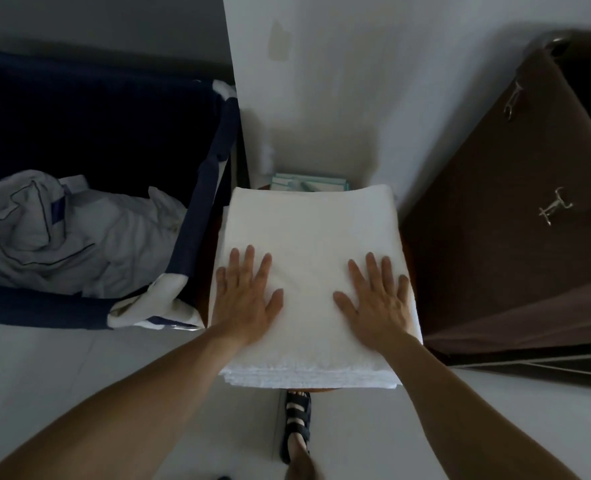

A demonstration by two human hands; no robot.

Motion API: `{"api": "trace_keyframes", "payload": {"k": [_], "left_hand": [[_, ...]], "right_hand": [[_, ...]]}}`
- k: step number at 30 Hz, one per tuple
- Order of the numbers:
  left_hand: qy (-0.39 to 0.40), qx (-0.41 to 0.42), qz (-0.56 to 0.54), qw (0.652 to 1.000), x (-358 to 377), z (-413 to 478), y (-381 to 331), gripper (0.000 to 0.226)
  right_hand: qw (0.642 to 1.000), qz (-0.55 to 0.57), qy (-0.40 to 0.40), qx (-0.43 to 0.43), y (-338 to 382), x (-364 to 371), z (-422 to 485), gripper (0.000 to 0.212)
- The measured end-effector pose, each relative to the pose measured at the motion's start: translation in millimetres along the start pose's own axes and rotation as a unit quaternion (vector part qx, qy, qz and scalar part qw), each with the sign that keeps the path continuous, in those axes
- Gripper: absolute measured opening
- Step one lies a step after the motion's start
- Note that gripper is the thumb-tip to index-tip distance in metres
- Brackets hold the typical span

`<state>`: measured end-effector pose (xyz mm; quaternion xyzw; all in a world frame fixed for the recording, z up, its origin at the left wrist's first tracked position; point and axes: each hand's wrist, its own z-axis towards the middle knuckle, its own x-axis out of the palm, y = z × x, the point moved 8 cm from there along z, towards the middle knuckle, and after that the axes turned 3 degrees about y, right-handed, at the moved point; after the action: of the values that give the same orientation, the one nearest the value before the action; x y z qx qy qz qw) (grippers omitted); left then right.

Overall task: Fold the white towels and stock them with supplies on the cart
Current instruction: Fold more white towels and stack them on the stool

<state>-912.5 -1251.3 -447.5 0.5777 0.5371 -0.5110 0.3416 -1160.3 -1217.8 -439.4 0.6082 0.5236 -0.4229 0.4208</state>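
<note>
Towels (309, 233) sit between laundry bag (204, 188) and cabinet (515, 202).

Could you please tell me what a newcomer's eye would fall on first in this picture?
The bright stack of folded white towels in the centre draws the eye first, with the left hand and right hand pressed flat on top, fingers spread. To the left, crumpled pale linen lies in a dark blue bin, and a brown cabinet stands to the right.
</note>
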Motion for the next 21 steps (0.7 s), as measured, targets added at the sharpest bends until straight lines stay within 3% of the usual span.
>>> {"api": "trace_keyframes", "payload": {"k": [6, 11, 16, 21], "left_hand": [[0.006, -0.008, 0.005, 1.000, 17.8, -3.6, 14.5, 0.075], [-0.063, -0.022, -0.006, 0.998, -35.7, 81.8, 1.7, 0.076], [0.004, -0.033, -0.017, 0.999, -15.3, 121.9, 20.5, 0.078], [0.012, -0.012, -0.008, 1.000, -27.8, 126.5, 31.0, 0.080]], "right_hand": [[1.000, 0.005, 0.024, 0.001, 1.8, 13.7, 3.1, 0.080], [0.997, 0.027, -0.072, 0.006, 2.5, -54.9, 80.4, 0.080], [1.000, 0.002, -0.014, 0.000, -6.7, -34.9, 126.9, 0.076], [1.000, 0.012, -0.024, -0.002, 5.6, -40.3, 133.5, 0.084]]}}
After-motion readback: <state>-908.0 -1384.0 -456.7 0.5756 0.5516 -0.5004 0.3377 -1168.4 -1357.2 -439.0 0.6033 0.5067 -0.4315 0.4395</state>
